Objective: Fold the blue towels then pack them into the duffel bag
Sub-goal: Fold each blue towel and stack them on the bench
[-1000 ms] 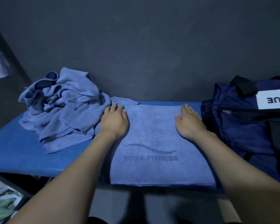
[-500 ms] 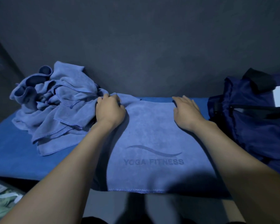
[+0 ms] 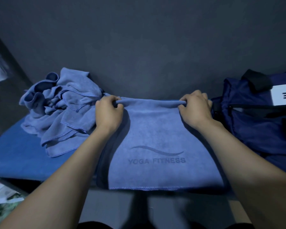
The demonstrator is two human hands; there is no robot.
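My left hand (image 3: 108,111) has its fingers curled over the far left corner of the flat towel (image 3: 157,139), pinching the edge into a small roll. My right hand (image 3: 195,108) does the same at the far right corner, thumb tucked under, so the far hem is bunched and lifted a little between my fists. The rest of that towel lies smooth toward me, its YOGA FITNESS print facing up and its near hem hanging just over the front edge of the blue table (image 3: 15,156).

I judge that I am at the start of a fold on this towel: both far corners gripped, nothing doubled over yet. The next move, as I see it, calls for drawing both corners toward me together and level, so the far hem lands square on the near hem without skewing.

Left of the flat towel, touching its far left corner, sits the heap of unfolded towels (image 3: 63,109), so most of the folding remains. Right of the flat towel, just beside my right hand, the duffel bag (image 3: 254,126) waits; I cannot tell whether anything is packed inside.
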